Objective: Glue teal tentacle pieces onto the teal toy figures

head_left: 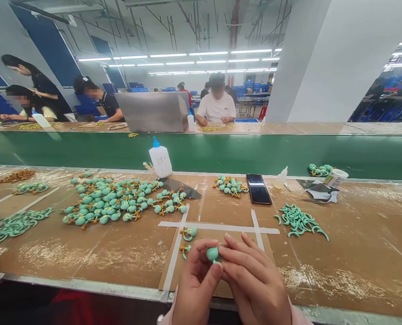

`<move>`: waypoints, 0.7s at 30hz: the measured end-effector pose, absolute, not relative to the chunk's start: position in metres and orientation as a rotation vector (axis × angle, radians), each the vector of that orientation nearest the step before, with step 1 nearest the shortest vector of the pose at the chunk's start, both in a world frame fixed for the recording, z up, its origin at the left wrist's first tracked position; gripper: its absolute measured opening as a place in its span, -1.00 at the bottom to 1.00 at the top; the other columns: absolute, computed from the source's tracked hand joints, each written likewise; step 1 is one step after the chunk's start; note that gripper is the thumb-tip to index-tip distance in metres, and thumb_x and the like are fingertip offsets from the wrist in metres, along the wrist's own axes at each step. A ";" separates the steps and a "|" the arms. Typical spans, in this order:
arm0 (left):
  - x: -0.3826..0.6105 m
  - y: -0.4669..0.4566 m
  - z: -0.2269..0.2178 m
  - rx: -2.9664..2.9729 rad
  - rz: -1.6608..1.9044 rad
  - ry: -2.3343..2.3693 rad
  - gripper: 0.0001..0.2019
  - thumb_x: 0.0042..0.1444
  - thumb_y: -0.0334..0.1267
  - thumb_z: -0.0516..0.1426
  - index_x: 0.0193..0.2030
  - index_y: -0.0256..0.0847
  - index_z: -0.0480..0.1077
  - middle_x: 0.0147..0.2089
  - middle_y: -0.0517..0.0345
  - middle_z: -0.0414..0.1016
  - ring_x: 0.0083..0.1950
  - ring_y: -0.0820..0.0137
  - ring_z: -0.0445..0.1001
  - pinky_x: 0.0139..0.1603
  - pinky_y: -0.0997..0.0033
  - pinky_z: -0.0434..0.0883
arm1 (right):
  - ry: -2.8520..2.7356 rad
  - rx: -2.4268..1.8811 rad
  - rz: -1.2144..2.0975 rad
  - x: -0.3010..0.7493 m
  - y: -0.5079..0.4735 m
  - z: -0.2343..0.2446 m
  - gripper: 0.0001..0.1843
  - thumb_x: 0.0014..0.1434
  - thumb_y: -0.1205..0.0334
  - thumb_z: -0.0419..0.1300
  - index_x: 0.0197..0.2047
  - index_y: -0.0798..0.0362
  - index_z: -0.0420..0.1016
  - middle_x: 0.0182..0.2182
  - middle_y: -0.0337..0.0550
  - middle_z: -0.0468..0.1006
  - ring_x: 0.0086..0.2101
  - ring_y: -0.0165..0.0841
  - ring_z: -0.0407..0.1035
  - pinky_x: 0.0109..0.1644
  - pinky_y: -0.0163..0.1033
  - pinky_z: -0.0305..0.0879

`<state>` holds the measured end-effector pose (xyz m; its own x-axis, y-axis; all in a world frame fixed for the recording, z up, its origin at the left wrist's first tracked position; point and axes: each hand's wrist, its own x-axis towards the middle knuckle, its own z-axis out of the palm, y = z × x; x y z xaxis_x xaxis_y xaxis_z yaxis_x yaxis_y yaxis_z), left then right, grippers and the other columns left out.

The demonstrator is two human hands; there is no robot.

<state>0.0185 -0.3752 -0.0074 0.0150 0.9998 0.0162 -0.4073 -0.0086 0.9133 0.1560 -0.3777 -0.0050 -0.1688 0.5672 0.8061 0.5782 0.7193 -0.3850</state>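
Observation:
Between my two hands, above the cardboard sheet, is a small teal figurine (212,254) with a round head; its lower part is mostly hidden by my fingers. My left hand (198,277) pinches it between thumb and fingers. From the right, the fingers of my right hand (253,273) close in against its side, the thumb hidden from view. Just beyond my left fingers lie a teal and brown figurine (189,233) and a second one (185,250), partly covered. White tape strips (217,226) cross the cardboard here.
A big pile of teal figurines (109,198) lies left, a smaller pile (231,185) ahead. Curved teal pieces (301,220) lie right of a phone (258,188). A blue-capped bottle (160,158) stands by the green belt (221,153). Several people sit across it.

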 end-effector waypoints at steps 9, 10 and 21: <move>0.029 -0.384 0.014 0.717 1.421 0.607 -0.72 -0.11 -0.08 0.36 -0.23 0.03 0.49 -0.05 0.08 0.64 0.13 0.09 0.49 0.11 0.11 0.39 | -1.620 -1.007 0.140 0.156 -0.378 0.002 -0.64 0.24 -0.10 0.18 -0.06 -0.02 0.34 -0.37 -0.14 0.50 -0.38 -0.28 0.41 -0.33 -0.21 0.35; 0.029 -0.384 0.013 0.734 1.421 0.589 -0.73 -0.09 -0.09 0.35 -0.22 0.03 0.48 -0.03 0.08 0.63 0.13 0.09 0.48 0.10 0.12 0.39 | -1.619 -0.996 0.144 0.156 -0.378 0.002 -0.65 0.25 -0.09 0.17 -0.07 -0.01 0.35 -0.38 -0.15 0.51 -0.39 -0.28 0.42 -0.34 -0.21 0.34; 0.024 -0.382 0.001 0.785 1.382 0.468 -0.75 0.03 -0.13 0.30 -0.13 0.03 0.46 0.09 0.07 0.57 0.28 0.05 0.34 0.13 0.15 0.37 | -1.648 -0.977 0.146 0.156 -0.379 0.006 -0.74 0.25 -0.03 0.19 -0.15 -0.02 0.39 -0.38 -0.18 0.58 -0.41 -0.34 0.49 -0.38 -0.32 0.41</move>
